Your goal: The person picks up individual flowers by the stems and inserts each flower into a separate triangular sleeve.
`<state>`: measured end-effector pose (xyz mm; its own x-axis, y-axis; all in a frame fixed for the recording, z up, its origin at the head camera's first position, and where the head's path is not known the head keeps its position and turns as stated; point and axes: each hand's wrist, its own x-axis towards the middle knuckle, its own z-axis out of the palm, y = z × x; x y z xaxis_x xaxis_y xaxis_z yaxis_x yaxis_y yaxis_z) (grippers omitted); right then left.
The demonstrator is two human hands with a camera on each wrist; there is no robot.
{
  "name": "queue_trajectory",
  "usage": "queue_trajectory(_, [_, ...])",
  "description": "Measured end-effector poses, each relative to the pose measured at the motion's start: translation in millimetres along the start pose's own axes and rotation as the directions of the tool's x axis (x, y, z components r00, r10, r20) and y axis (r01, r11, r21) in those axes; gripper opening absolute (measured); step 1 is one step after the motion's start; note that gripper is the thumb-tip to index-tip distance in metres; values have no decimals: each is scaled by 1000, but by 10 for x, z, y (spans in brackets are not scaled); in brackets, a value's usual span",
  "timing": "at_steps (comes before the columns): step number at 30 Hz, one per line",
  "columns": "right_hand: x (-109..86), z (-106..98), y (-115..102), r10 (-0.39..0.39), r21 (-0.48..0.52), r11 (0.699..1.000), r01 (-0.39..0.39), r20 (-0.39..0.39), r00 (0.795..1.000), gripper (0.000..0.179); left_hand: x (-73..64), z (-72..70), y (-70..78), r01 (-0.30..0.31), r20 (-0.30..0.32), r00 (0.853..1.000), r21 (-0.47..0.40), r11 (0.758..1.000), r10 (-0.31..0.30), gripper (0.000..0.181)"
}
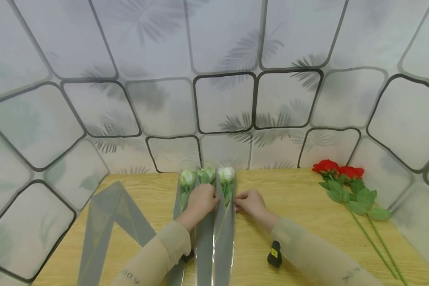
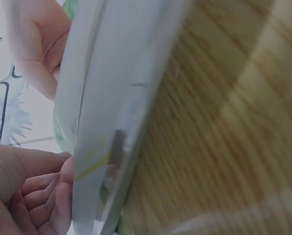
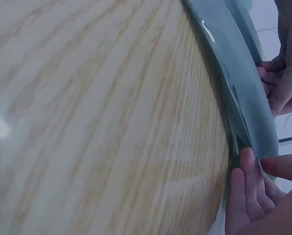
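Three white artificial roses in clear-and-grey sleeves lie side by side on the table. My left hand [image 1: 200,202] reaches across the middle sleeve [image 1: 204,242] and pinches the left edge of the rightmost sleeve [image 1: 223,246]. Its right edge is between the thumb and fingers of my right hand [image 1: 251,203]. Inside that sleeve the white rose [image 1: 226,174] shows its head and green leaves. In the left wrist view the left hand [image 2: 31,191] has its thumb and fingertips at the film. Fingers of the right hand [image 3: 256,191] lie under the film's edge, thumb above, in the right wrist view.
Two red roses [image 1: 337,171] with long green stems lie at the right. An empty grey sleeve [image 1: 100,222] lies folded at the left. A small black object with a yellow label [image 1: 274,254] stands beside the right forearm. A patterned cloth wall [image 1: 221,103] closes off the back.
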<state>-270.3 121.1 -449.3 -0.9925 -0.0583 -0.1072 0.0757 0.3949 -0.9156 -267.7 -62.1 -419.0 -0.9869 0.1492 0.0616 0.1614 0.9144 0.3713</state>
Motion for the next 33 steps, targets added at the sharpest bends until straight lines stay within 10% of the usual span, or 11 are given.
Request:
queue_trajectory(18, [-107,-220,4,-78,-89,992,85,88,993,23,-174,-104,-92,-89,-11,996,-18,996,89,20])
queue_trajectory(25, [-238,-358,-66,-203,-381,893,240,136,970,19,-319,-189,-97,-156,-36,987,2,988,156,13])
queue_trajectory(33, [-400,-360,-83,-225,-405,870,282,184,957,19,-590,-202,-135,-240,-72,967,40,970,243,10])
